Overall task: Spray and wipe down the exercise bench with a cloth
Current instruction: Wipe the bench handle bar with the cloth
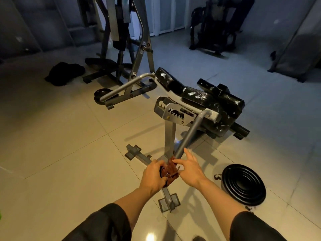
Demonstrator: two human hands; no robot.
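Note:
The exercise bench (196, 94) stands in the middle of the floor, with worn black pads on a grey metal frame. One grey handle bar (189, 134) slopes from the frame down toward me. A reddish-brown cloth (172, 169) is wrapped round the near end of that bar. My left hand (153, 174) grips the cloth and the bar end from the left. My right hand (189, 166) pinches the cloth's top edge with thumb and forefinger, the other fingers spread. No spray bottle is in view.
A black round bucket (244, 184) sits on the tiled floor to the right of my hands. A grey machine frame (132, 49) stands behind the bench at the left, a dark cloth heap (65, 73) beside it. Another dark machine (217, 26) stands at the back right.

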